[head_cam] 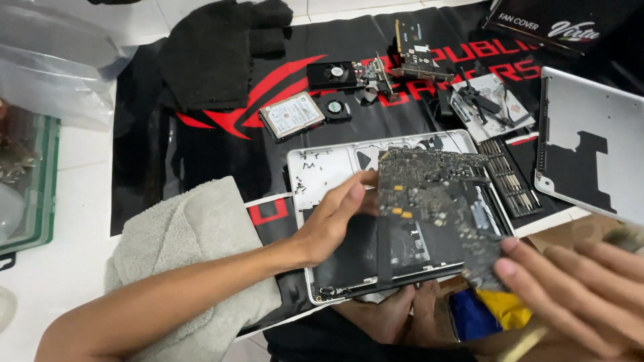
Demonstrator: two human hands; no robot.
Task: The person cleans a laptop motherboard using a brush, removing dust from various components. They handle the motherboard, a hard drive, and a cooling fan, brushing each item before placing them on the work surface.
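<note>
A dusty dark laptop mainboard (436,201) is lifted above the opened silver laptop case (322,167). My left hand (332,218) holds the board's left edge with fingers and thumb. At the lower right, my right hand (570,288) grips the board's near right corner, and something pale, perhaps a brush handle (526,342), lies under that hand. The case below shows its black inner area and a flat black ribbon.
On the black printed mat: a hard drive (292,115), a small fan (337,108), a graphics card (335,72), another circuit card (416,57), a screwdriver bit set (513,177), the laptop's bottom cover (597,144). Grey towel (194,248) at left, black cloth (221,47) behind.
</note>
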